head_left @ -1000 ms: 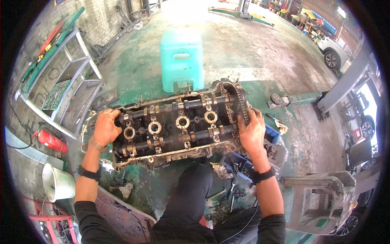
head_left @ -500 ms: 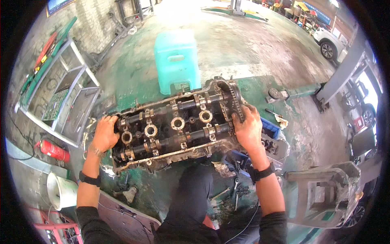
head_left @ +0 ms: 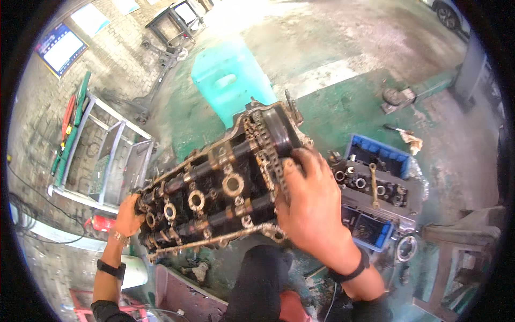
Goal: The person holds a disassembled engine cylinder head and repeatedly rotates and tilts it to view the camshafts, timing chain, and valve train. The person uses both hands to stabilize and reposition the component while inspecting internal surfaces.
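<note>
A dark, oily engine cylinder head (head_left: 210,200) with two camshafts and a row of round ports hangs tilted in front of me. My left hand (head_left: 129,216) grips its far left end, fingers curled over the edge. At the opposite end, my right hand (head_left: 314,201) is closed around the casing beside the timing chain (head_left: 271,147). That right end sits higher and looks closer than the left. The undersides of both grips are hidden.
A teal plastic stool (head_left: 230,67) stands just beyond. To the right, a grey engine cover (head_left: 348,198) with a wrench (head_left: 374,185) on it lies across a blue crate (head_left: 396,163). A metal rack (head_left: 120,155) and fire extinguisher (head_left: 102,223) are at left.
The cylinder head has tilted, its right end rising and coming nearer while its left end drops. Both hands keep hold. The view has shifted, showing more of the crate and wrench.
</note>
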Demonstrator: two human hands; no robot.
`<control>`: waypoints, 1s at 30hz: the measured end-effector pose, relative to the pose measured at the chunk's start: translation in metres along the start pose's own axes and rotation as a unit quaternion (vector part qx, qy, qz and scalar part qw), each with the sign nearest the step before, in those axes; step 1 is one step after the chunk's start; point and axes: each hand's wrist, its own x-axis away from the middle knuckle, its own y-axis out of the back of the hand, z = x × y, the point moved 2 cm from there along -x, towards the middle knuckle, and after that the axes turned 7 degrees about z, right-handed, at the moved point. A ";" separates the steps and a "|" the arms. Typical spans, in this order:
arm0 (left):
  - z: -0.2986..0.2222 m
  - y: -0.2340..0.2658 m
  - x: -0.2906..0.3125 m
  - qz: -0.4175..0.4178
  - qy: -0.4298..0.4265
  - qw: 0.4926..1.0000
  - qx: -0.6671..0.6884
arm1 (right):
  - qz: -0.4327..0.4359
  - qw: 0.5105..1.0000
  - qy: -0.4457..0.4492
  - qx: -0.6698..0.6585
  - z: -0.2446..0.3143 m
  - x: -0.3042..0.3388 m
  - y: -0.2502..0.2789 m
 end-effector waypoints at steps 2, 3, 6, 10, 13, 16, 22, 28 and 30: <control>-0.003 0.003 -0.001 -0.012 -0.027 0.999 -0.014 | 0.035 0.999 -0.009 -0.018 -0.004 0.000 0.000; -0.001 0.002 -0.003 0.008 -0.007 1.000 0.005 | 0.034 0.999 -0.018 -0.033 -0.005 -0.002 0.000; 0.007 -0.003 -0.002 0.067 0.077 0.993 0.059 | 0.044 0.996 -0.039 -0.071 0.001 -0.007 0.003; 0.015 -0.005 0.002 0.079 0.081 0.991 0.073 | 0.080 0.990 -0.080 -0.084 0.005 -0.014 0.009; 0.019 -0.005 0.010 0.097 0.090 0.991 0.036 | 0.111 0.985 -0.096 -0.087 0.007 -0.013 0.012; 0.021 -0.008 0.013 0.112 0.093 0.989 0.015 | 0.130 0.981 -0.094 -0.106 0.008 -0.020 0.017; 0.009 -0.011 0.013 0.125 0.161 0.976 0.077 | 0.157 0.967 -0.179 -0.092 0.026 -0.065 0.045; 0.005 0.001 0.007 0.206 0.178 0.958 0.086 | 0.227 0.925 -0.302 0.040 0.025 -0.114 -0.009; 0.003 0.004 0.007 0.198 0.148 0.963 0.104 | 0.202 0.934 -0.284 0.082 0.026 -0.117 -0.021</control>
